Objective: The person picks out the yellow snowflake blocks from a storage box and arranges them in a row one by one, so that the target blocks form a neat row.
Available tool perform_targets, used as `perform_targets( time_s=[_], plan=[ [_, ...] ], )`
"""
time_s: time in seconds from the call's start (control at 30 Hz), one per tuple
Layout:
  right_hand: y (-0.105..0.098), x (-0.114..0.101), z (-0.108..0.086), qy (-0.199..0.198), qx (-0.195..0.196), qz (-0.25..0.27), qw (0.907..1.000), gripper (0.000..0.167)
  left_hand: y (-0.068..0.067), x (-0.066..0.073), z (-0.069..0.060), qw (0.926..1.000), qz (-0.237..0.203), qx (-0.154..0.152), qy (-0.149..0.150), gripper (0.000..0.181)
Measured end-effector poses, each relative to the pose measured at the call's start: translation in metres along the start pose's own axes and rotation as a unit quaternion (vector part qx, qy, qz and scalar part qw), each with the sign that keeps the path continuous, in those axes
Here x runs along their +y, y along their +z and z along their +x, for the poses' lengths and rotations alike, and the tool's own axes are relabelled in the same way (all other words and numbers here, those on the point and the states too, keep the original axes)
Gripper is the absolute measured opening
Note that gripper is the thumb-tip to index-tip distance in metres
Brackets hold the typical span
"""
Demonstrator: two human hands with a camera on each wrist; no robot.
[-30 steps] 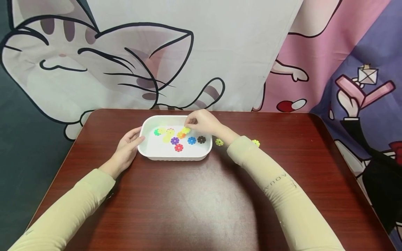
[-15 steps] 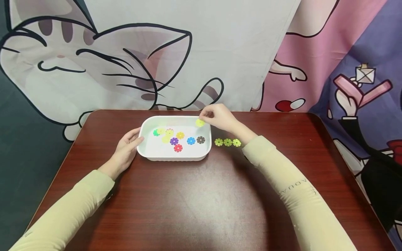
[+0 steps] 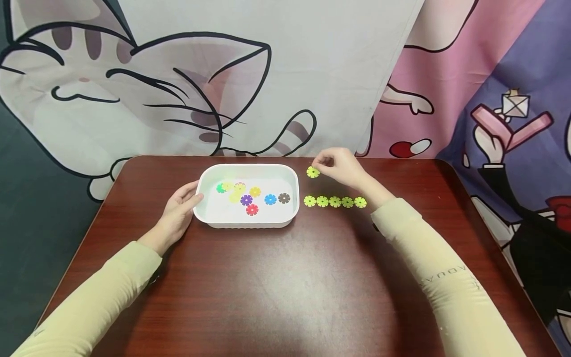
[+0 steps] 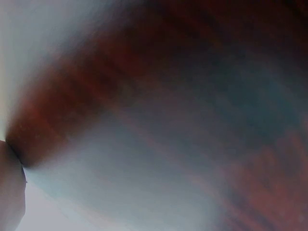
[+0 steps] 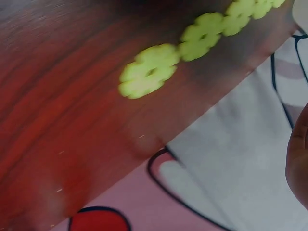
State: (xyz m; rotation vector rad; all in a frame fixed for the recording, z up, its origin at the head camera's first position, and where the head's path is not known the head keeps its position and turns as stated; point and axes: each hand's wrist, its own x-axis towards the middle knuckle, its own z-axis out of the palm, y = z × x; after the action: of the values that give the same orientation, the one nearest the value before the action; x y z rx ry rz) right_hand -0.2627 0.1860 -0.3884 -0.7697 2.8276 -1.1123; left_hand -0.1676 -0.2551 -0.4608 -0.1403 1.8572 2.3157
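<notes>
My left hand [image 3: 175, 214] holds the left end of a white plastic tray [image 3: 223, 215], with the thumb on its rim. Beyond the tray's right side, my right hand [image 3: 342, 167] pinches a yellow-green flower-shaped disc [image 3: 313, 172] above the table. Below it, a row of several similar discs [image 3: 335, 202] runs rightward from the tray. In the right wrist view that row's end disc [image 5: 149, 71] appears large, and the hand's edge [image 5: 298, 163] shows at right. Inside the tray lie loose discs, among them red [image 3: 252, 209], blue [image 3: 270, 200], purple [image 3: 246, 200] and black [image 3: 284, 198]. The left wrist view is mostly blurred.
Everything stands on a dark red-brown wooden table [image 3: 267, 297] with rounded far corners. Directly behind its far edge hangs a cloth with a cartoon cat [image 3: 250, 99]; pink and purple printed cloth [image 3: 446, 109] continues to the right.
My right hand has moved right from over the tray, out past its edge, carrying a yellow-green disc. More of the row is uncovered as the arm shifts. The left hand keeps its hold.
</notes>
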Motion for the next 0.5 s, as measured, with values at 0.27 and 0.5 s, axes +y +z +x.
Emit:
perform_targets(
  time_s=[0.27,0.5],
  plan=[
    [-0.018,0.024,-0.024,0.047,0.019,-0.018,0.9986,0.008,0.0,0.001,0.0,1.0,-0.009,0.003,-0.001,0.029],
    [-0.031,0.046,-0.047,0.063,0.02,-0.037,0.9971,0.009,0.001,0.001,-0.001,0.9999,-0.011,0.005,-0.001,0.03]
  ],
)
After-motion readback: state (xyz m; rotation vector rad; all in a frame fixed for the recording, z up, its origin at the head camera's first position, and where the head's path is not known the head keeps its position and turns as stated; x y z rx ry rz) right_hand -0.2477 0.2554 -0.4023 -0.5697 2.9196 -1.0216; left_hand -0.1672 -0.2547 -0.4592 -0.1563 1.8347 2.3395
